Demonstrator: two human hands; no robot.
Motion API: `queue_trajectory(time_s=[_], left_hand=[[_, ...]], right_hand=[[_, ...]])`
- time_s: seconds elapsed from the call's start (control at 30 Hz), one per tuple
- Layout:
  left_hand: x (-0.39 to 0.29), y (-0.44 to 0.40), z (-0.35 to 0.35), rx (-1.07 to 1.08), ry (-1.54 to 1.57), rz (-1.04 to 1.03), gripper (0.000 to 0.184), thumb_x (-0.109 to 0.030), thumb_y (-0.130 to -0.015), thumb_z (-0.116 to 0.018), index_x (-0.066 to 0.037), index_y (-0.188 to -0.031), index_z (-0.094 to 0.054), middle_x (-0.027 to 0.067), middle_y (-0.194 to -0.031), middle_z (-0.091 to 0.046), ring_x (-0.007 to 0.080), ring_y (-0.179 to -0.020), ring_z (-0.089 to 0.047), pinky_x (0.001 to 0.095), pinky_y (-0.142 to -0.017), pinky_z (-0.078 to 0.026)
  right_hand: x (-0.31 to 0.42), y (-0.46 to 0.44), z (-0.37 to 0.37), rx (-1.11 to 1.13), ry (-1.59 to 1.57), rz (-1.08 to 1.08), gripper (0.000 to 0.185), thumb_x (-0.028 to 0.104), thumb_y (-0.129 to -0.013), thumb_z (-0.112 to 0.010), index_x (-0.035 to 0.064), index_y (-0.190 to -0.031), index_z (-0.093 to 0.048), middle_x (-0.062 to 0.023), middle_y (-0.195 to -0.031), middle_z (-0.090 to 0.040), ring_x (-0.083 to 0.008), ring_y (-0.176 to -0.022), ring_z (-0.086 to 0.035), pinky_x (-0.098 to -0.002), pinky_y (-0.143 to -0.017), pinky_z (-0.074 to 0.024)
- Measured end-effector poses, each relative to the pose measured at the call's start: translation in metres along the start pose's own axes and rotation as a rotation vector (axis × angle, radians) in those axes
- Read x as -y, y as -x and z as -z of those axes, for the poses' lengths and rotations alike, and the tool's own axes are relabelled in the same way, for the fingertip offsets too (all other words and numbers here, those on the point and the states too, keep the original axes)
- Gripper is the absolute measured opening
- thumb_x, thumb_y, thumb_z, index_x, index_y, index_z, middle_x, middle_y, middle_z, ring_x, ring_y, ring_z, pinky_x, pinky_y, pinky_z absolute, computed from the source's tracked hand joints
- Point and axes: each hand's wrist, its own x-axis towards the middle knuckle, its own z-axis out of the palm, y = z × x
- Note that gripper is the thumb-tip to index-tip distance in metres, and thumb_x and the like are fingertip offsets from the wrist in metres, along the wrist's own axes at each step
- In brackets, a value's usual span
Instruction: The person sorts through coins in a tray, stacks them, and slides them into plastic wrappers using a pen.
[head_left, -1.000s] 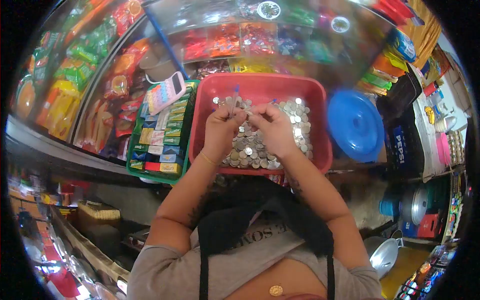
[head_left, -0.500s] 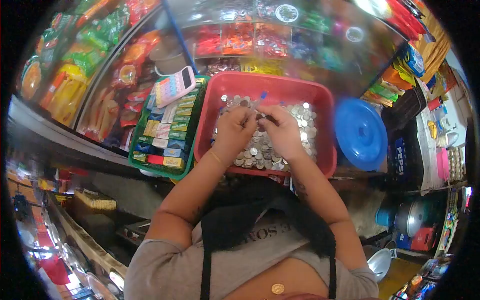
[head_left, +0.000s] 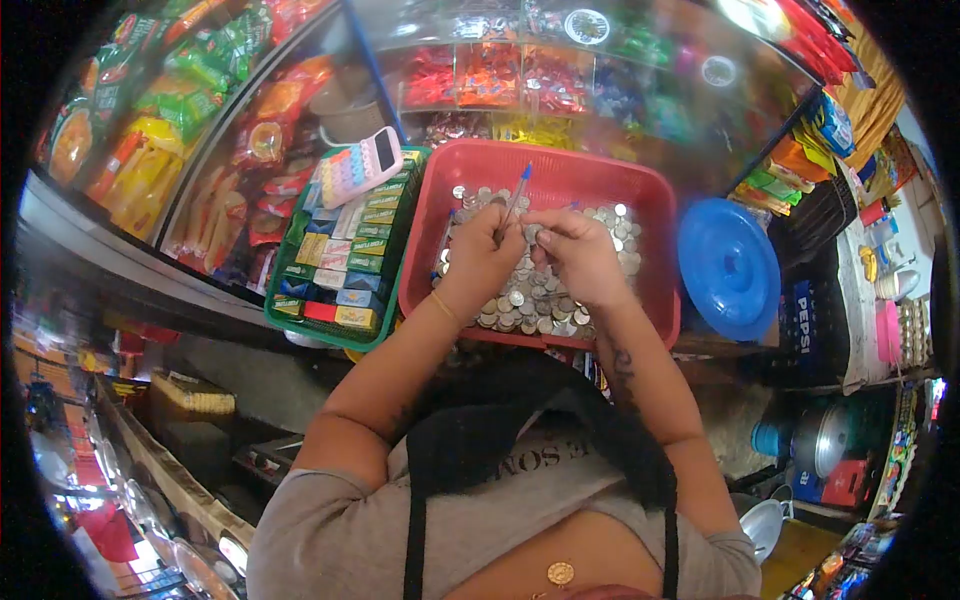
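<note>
Over the red plastic basin [head_left: 560, 152], my left hand [head_left: 480, 262] grips a blue-tipped plastic pen [head_left: 523, 181]; my right hand [head_left: 590, 262] pinches a round metal coin [head_left: 533, 231]

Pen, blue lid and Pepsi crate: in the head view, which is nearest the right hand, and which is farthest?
1. Pen, just left, in the left hand.
2. Blue lid, right, beside the red basket.
3. Pepsi crate, farther right.

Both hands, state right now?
Left hand: closed, holding a slim clear pen with blue cap.
Right hand: closed, pinching a round silver coin over the red plastic basket.
</note>
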Motion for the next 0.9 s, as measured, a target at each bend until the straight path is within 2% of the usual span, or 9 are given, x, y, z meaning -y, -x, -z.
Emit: queue_trajectory(time_s=[0.1,0.2,0.3,0.37,0.43,0.47,0.63,0.77,0.9], left_hand=[[0.012,0.000,-0.003,-0.005,0.000,0.020,0.015,-0.013,-0.088,-0.061,-0.003,-0.078,-0.055,0.0044,-0.064,-0.052,0.0116,-0.059,-0.046,0.0311,-0.053,-0.039],[0.018,-0.003,-0.006,-0.011,0.064,0.051,0.016,-0.012,-0.089,-0.059,-0.003,-0.077,-0.055,0.0037,-0.064,-0.052,0.0114,-0.059,-0.046,0.0313,-0.053,-0.039],[0.009,-0.005,-0.002,-0.018,0.116,0.126,0.016,-0.012,-0.090,-0.058,-0.003,-0.077,-0.055,0.0014,-0.064,-0.051,0.0109,-0.059,-0.046,0.0311,-0.053,-0.039],[0.013,-0.009,0.003,-0.038,0.170,0.238,0.016,-0.012,-0.091,-0.058,-0.003,-0.078,-0.055,-0.0009,-0.066,-0.052,0.0104,-0.060,-0.048,0.0303,-0.054,-0.040],[0.003,-0.010,0.017,0.023,0.427,0.412,0.016,-0.014,-0.093,-0.059,-0.004,-0.081,-0.059,-0.0025,-0.069,-0.054,0.0098,-0.063,-0.051,0.0287,-0.057,-0.042],[-0.002,-0.010,0.020,0.060,0.553,0.499,0.016,-0.015,-0.094,-0.060,-0.004,-0.082,-0.060,-0.0032,-0.070,-0.056,0.0095,-0.064,-0.052,0.0279,-0.058,-0.043],[-0.003,-0.004,0.008,0.157,0.468,0.297,0.007,-0.008,-0.090,-0.065,-0.003,-0.094,-0.066,0.0013,-0.082,-0.065,0.0100,-0.072,-0.060,0.0227,-0.065,-0.047],[-0.002,-0.001,0.011,0.194,0.607,0.312,0.010,0.001,-0.085,-0.066,-0.002,-0.095,-0.068,0.0032,-0.086,-0.068,0.0121,-0.078,-0.064,0.0208,-0.068,-0.048],[-0.001,0.000,0.007,0.119,0.583,0.346,0.004,-0.006,-0.087,-0.069,-0.005,-0.090,-0.069,-0.0002,-0.077,-0.066,0.0061,-0.064,-0.056,0.0209,-0.056,-0.042]], right_hand=[[-0.003,0.000,-0.002,0.022,-0.244,-0.022,0.023,-0.004,-0.092,-0.055,-0.0008,-0.111,-0.067,-0.0055,-0.080,-0.063,-0.0142,-0.068,-0.058,-0.0276,-0.063,-0.0479],[-0.005,-0.002,-0.004,0.010,-0.350,0.006,0.021,-0.002,-0.092,-0.057,-0.0010,-0.111,-0.066,-0.0057,-0.079,-0.063,-0.0158,-0.069,-0.059,-0.0293,-0.064,-0.0491],[-0.014,-0.002,0.000,0.092,-0.439,0.033,0.021,0.000,-0.091,-0.059,-0.0001,-0.111,-0.066,-0.0064,-0.082,-0.065,-0.0170,-0.071,-0.062,-0.0303,-0.065,-0.0508],[-0.012,0.001,0.000,0.074,-0.493,0.051,0.021,0.001,-0.091,-0.060,0.0006,-0.112,-0.065,-0.0067,-0.083,-0.065,-0.0174,-0.072,-0.063,-0.0301,-0.065,-0.0516],[-0.004,0.002,0.001,-0.031,-0.470,0.005,0.022,0.001,-0.091,-0.061,0.0019,-0.112,-0.064,-0.0068,-0.086,-0.066,-0.0173,-0.074,-0.064,-0.0297,-0.066,-0.0529],[-0.001,0.001,0.002,-0.010,-0.471,0.031,0.022,0.001,-0.091,-0.061,0.0022,-0.112,-0.064,-0.0067,-0.087,-0.066,-0.0172,-0.074,-0.064,-0.0297,-0.066,-0.0530],[-0.011,-0.005,0.009,0.054,-0.351,0.082,0.020,0.000,-0.091,-0.061,0.0026,-0.111,-0.063,-0.0072,-0.095,-0.067,-0.0163,-0.079,-0.064,-0.0290,-0.068,-0.0531],[-0.020,-0.005,0.002,0.001,-0.378,0.072,0.020,0.001,-0.091,-0.061,0.0012,-0.111,-0.063,-0.0083,-0.098,-0.067,-0.0156,-0.084,-0.064,-0.0290,-0.074,-0.0536],[-0.010,-0.003,-0.008,-0.085,-0.267,0.028,0.020,0.003,-0.092,-0.062,-0.0002,-0.111,-0.064,-0.0079,-0.098,-0.066,-0.0154,-0.086,-0.063,-0.0297,-0.078,-0.0539]])
